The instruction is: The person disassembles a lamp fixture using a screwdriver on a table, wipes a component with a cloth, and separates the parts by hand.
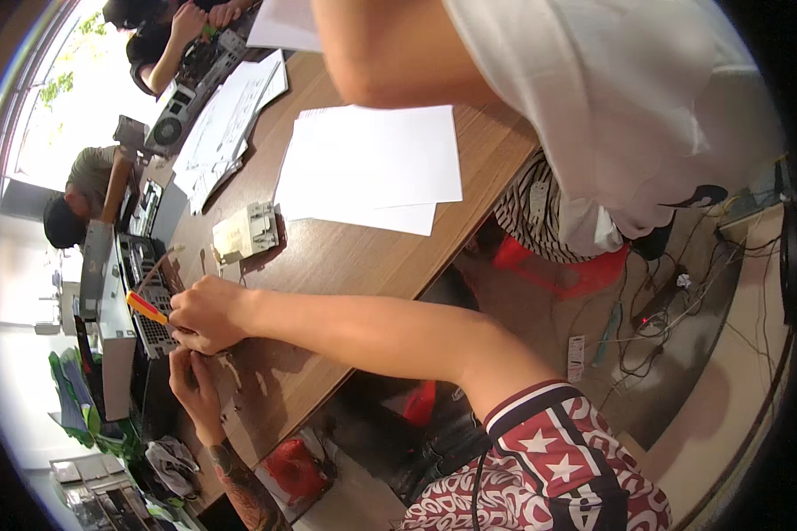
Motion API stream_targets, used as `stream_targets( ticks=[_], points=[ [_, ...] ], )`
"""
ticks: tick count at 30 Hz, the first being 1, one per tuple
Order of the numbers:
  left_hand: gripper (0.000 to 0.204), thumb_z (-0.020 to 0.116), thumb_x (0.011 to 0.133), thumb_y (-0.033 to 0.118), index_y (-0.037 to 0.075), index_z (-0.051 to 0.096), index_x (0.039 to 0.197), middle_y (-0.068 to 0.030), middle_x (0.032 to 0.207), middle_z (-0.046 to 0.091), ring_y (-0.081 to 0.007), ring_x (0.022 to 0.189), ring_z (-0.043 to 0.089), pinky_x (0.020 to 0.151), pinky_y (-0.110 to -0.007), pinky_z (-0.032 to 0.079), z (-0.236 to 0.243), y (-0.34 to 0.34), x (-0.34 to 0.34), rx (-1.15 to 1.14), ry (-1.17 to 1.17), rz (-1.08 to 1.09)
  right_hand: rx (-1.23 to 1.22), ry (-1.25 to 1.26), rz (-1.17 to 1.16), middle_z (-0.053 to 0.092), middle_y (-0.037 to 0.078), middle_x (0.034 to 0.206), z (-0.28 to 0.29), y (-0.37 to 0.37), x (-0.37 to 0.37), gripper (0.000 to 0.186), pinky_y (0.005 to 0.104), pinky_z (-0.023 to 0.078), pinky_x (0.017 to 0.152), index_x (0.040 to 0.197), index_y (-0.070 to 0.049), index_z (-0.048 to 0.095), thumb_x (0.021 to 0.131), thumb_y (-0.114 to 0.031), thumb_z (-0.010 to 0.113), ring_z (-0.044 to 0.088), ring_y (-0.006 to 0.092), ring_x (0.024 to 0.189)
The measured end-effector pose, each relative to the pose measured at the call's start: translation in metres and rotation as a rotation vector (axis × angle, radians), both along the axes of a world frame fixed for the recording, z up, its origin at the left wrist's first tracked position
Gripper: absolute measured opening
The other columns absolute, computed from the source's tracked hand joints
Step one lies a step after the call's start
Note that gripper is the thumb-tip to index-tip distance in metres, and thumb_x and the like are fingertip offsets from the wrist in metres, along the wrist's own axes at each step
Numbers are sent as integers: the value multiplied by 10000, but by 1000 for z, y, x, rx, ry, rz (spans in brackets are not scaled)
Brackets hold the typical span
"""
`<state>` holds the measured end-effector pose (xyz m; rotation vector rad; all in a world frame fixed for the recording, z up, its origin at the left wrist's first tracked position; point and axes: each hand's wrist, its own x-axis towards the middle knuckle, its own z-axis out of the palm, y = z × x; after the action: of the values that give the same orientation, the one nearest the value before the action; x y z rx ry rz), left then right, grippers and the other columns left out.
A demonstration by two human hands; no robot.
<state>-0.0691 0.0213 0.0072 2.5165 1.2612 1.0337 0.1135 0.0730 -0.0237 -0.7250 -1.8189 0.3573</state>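
My right hand (211, 314) reaches over the table with bent fingers, closed on the shaft end of a screwdriver (147, 307) with a yellow and red handle. The handle points away to the left. Just below it, my left hand (197, 389) has its fingers curled and its thumb close to the right hand's fingertips; whatever it pinches is hidden. Both hands are at the edge of a metal computer case (157, 338) with a perforated grille. A cream and silver boxy part (243, 233) lies on the table beyond my right hand.
White paper sheets (372, 164) and a stack of printed papers (230, 119) lie on the wooden table (363, 257). A person in a white shirt (629, 97) leans in close on the right. Others work at the far side near another computer case (173, 119). Cables (655, 327) trail on the floor.
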Motion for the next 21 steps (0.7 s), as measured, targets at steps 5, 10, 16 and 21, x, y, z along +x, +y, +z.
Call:
stream_targets(
  ticks=[5,10,16,21],
  points=[
    [84,527,1000,58,-22,550,987,-35,780,532,-107,698,467,649,-273,406,16,8,-7,-256,83,33,46,2,-16,644,134,771,-5,4,7,311,438,545,662,750,-42,674,899,-306,603,671,347,707],
    [109,476,968,-20,-45,543,1049,-135,952,521,-221,845,522,733,-298,421,-39,20,-26,-24,-63,-100,-17,100,61,642,132,779,-3,-5,12,236,429,539,644,758,-47,665,845,-266,647,663,346,713],
    [161,494,936,-52,-40,559,1083,-176,963,540,-262,868,553,772,-339,453,-37,8,-1,-46,-142,-156,-71,-39,16,653,130,770,3,-8,25,229,434,531,636,738,-57,660,820,-270,662,659,351,691],
    [185,534,878,-55,-19,572,1056,-183,912,573,-335,723,583,664,-363,481,-19,7,15,-23,-81,-184,-58,-131,65,645,133,750,18,-8,40,220,420,524,596,771,-59,671,829,-270,690,655,334,657]
  ],
)
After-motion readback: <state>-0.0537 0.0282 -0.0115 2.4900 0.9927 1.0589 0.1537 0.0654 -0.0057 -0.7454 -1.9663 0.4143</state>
